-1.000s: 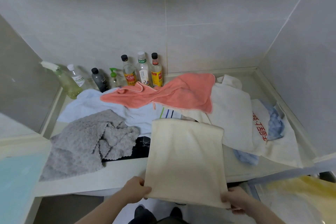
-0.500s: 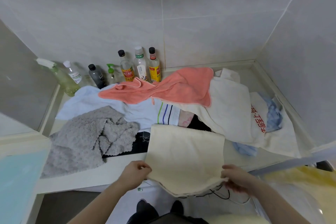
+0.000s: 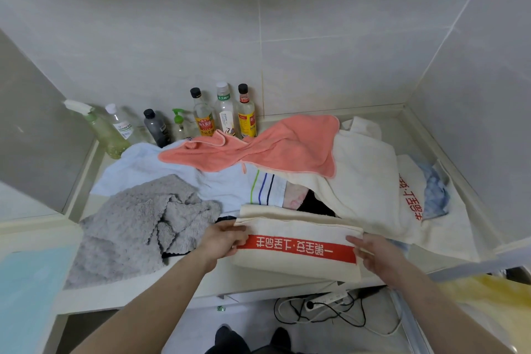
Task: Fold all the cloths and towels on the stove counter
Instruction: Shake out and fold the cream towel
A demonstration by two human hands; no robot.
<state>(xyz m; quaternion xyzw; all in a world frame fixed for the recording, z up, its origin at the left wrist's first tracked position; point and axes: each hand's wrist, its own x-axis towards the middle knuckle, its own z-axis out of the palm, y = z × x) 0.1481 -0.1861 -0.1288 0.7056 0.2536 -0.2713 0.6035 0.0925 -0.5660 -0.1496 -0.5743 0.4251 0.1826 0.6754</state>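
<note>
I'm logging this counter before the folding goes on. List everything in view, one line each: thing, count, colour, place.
cream towel: 1, cream with red band, folded, front counter edge, held by both hands
grey towel: 1, grey, crumpled, left of counter
pink towel: 1, coral pink, spread at the back, over other cloths
pale blue towel: 1, pale blue, under the pink and grey ones
white towel: 1, white with red print, right of counter
blue cloth: 1, blue, far right, partly covered
bottles: 7, clear, green, dark, along the back wall
power strip: 1, white, floor below
left hand: 1, grips the towel's left end
right hand: 1, grips the towel's right end
</note>
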